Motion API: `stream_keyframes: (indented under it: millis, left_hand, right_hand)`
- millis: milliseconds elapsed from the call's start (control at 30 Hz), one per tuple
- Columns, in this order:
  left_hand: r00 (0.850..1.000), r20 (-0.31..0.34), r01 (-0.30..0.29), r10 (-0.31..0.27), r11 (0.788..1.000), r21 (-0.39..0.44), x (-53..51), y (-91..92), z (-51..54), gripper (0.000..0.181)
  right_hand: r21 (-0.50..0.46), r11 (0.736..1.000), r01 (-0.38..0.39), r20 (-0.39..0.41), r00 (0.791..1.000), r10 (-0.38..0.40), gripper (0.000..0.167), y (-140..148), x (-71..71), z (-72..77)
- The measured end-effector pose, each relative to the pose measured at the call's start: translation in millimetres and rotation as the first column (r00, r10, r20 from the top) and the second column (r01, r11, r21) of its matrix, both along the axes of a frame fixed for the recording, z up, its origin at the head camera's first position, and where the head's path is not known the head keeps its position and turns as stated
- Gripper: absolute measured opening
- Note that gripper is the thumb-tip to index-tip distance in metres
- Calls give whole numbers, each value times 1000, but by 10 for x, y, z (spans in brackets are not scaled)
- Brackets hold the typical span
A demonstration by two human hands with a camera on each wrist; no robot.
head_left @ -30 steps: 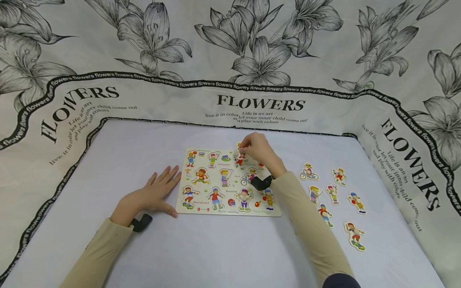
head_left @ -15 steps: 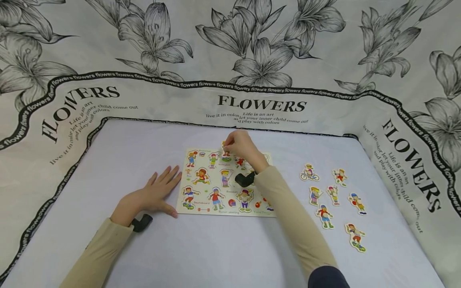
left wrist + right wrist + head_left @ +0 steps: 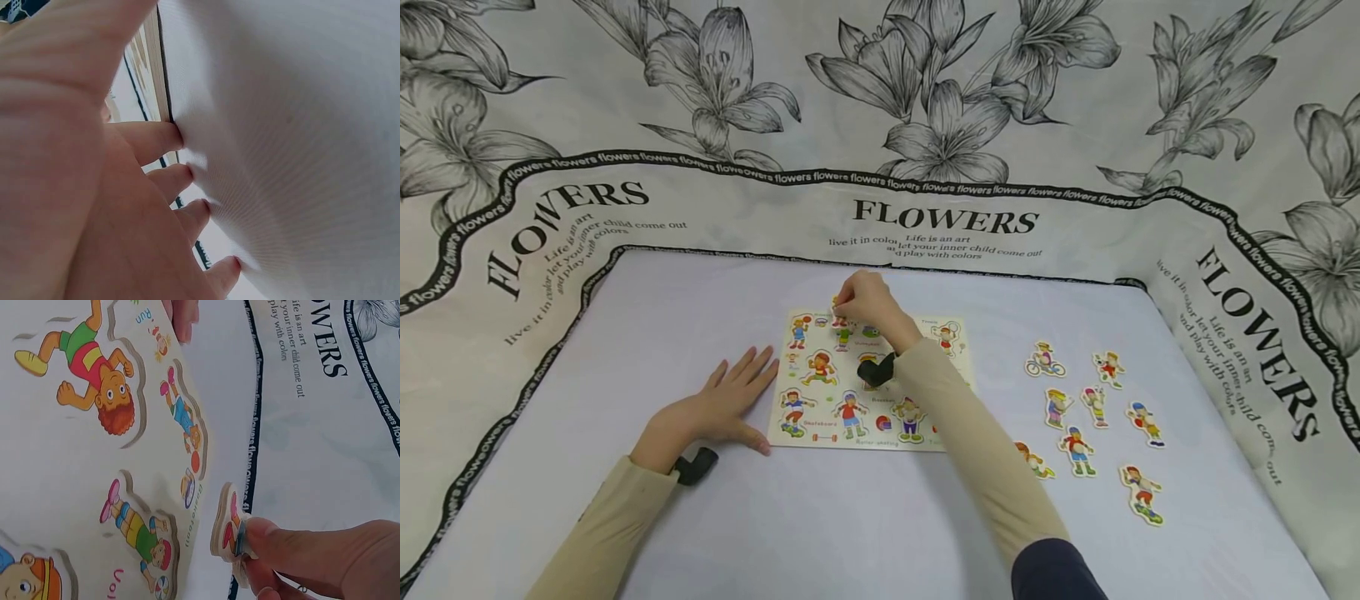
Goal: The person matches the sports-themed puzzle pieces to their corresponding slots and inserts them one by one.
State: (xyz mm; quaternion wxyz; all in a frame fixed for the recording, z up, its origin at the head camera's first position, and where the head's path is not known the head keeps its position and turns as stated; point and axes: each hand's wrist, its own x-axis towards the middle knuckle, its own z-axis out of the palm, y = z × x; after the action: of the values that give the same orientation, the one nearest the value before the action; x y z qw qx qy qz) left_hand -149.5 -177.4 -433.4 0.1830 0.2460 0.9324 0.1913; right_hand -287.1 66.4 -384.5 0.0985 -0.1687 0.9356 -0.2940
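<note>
The right hand point(image 3: 867, 298) pinches a cutout figure point(image 3: 229, 537) mid-body, apparently keeping its outline free, while the left hand point(image 3: 718, 406) lies spread beside the puzzle board point(image 3: 822, 410), likely bracing.

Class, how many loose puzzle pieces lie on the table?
8, right of the puzzle board: two farthest, three next, two closer, one nearest. The right sleeve may hide more.

Puzzle board point(image 3: 846, 375) on table point(image 3: 850, 533), loose pieces point(image 3: 1094, 407) to its right, held piece point(image 3: 226, 522) apparently near its far edge
</note>
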Motion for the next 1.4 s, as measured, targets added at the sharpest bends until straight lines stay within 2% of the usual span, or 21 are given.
stream_keyframes:
  millis: [300,667,1133,1267,1400]
  left_hand:
    - [1000,9,8,-8,1000,6,-9,-20,-7,129]
    - [1000,4,13,-13,1000,1,-11,-14,-20,129]
    - [1000,4,20,-20,1000,1,-20,-12,-24,128]
    - [1000,10,18,-18,1000,-6,-27,-17,-37,129]
    - [1000,9,17,-17,1000,-9,-27,-28,-42,130]
  right_hand:
    - [-7,1000,3,51,999,-2,9,-263,1,-60]
    - [49,997,-55,5,998,55,11,-477,47,-197]
    - [101,992,-74,19,997,72,12,-585,144,-251]
    - [114,992,-59,35,998,56,12,-604,158,-254]
    - [159,985,-64,20,998,61,12,-632,166,-270]
